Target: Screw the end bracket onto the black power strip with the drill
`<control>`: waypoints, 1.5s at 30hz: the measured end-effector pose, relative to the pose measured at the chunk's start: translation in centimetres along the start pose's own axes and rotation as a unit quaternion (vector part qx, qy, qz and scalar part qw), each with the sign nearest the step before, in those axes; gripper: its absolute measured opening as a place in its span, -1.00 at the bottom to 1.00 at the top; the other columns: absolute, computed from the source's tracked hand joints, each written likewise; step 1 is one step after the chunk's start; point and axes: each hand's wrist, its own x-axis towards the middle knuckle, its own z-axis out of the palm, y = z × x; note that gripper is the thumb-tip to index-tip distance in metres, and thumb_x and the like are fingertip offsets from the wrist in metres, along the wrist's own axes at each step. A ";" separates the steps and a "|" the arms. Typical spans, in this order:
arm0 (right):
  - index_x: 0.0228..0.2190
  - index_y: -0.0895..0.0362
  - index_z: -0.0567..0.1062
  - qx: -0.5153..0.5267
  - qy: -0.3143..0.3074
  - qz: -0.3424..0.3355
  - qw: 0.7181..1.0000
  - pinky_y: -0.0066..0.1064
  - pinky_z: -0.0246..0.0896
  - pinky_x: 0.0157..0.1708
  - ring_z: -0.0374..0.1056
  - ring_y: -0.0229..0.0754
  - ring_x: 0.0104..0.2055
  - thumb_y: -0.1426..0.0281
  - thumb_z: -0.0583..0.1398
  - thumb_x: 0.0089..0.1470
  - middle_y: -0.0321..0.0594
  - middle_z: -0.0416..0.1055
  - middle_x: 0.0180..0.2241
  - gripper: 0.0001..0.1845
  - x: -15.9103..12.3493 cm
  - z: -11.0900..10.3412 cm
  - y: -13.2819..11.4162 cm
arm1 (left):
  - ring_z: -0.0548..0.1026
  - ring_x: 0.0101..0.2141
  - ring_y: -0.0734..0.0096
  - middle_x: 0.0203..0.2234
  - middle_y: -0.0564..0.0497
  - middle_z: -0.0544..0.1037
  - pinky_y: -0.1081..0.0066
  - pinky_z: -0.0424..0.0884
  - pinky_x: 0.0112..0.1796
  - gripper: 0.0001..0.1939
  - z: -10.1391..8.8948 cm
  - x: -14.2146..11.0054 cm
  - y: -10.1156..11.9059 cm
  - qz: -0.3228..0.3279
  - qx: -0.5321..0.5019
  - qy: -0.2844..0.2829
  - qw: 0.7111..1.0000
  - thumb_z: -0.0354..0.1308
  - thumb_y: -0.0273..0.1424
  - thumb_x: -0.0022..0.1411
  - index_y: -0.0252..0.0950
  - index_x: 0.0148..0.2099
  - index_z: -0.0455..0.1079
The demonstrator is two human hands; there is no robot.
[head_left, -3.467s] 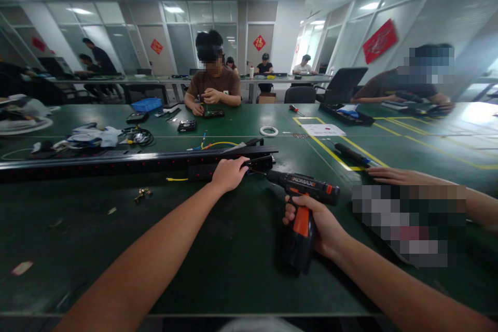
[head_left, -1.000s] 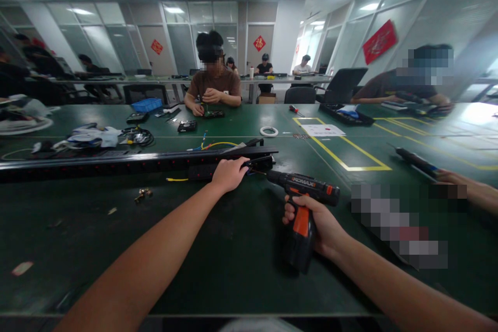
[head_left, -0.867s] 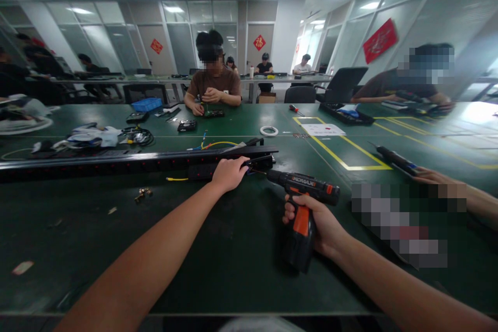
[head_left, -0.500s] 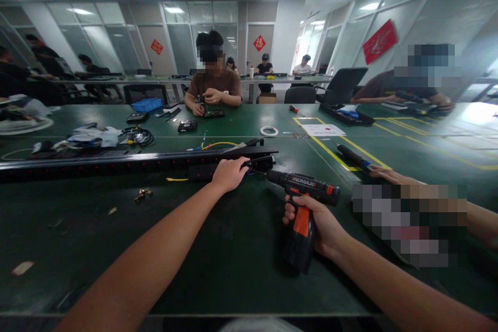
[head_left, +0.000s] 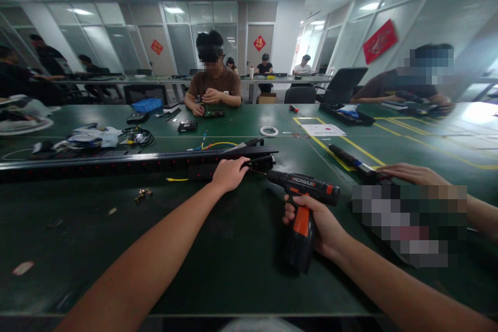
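Observation:
My right hand (head_left: 311, 218) is wrapped round the orange-and-black handle of a cordless drill (head_left: 303, 187). The drill points left, its thin bit reaching the open end of a long black power strip (head_left: 116, 161) with small red marks along its side. At that end my left hand (head_left: 229, 174) is closed over a black part of the strip; its fingertips are partly hidden, and so is the spot where the bit meets it. Blue and yellow wires (head_left: 218, 144) come out behind the strip, and a yellow lead (head_left: 177, 180) sticks out in front.
Small brass-coloured pieces (head_left: 143, 195) lie left of my forearm. Beyond the strip are a tape roll (head_left: 268, 131), a paper sheet (head_left: 322, 129) and a cable bundle (head_left: 93, 136). At right, a co-worker's hand (head_left: 416, 172) is beside a black bar (head_left: 346, 158). Another person sits opposite.
My hands, the drill and the strip hold the same position. At right, the co-worker's hand and the black bar have moved left, towards the yellow-taped rectangle.

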 end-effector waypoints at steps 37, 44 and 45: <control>-0.33 0.17 0.56 0.000 -0.002 -0.001 1.000 -0.36 0.38 -0.41 0.32 -0.24 -0.51 0.47 0.26 0.07 -0.29 0.38 -0.55 -0.93 -0.1 0.0 0.1 | 0.58 -0.02 0.14 -0.07 -0.05 0.66 0.19 0.32 0.06 -0.62 0.0 0.1 -0.1 -0.008 -0.020 -0.002 1.000 0.01 -0.18 0.49 -0.09 0.26 0.35; -0.32 0.19 0.56 0.005 -0.008 0.003 1.000 -0.36 0.38 -0.40 0.33 -0.26 -0.51 0.47 0.26 0.09 -0.30 0.37 -0.55 -0.92 -0.1 -0.2 0.1 | 0.59 -0.04 0.13 -0.09 -0.05 0.66 0.18 0.34 0.03 -0.61 0.0 0.1 -0.1 -0.003 -0.014 -0.001 1.000 0.01 -0.20 0.49 -0.11 0.27 0.35; -0.32 0.19 0.56 0.004 -0.008 0.003 1.000 -0.36 0.38 -0.40 0.33 -0.26 -0.50 0.47 0.26 0.09 -0.30 0.38 -0.55 -0.92 -0.1 -0.2 0.1 | 0.59 -0.04 0.12 -0.09 -0.06 0.66 0.18 0.34 0.03 -0.61 0.0 0.1 -0.1 -0.002 -0.013 -0.001 1.000 0.00 -0.20 0.49 -0.11 0.27 0.35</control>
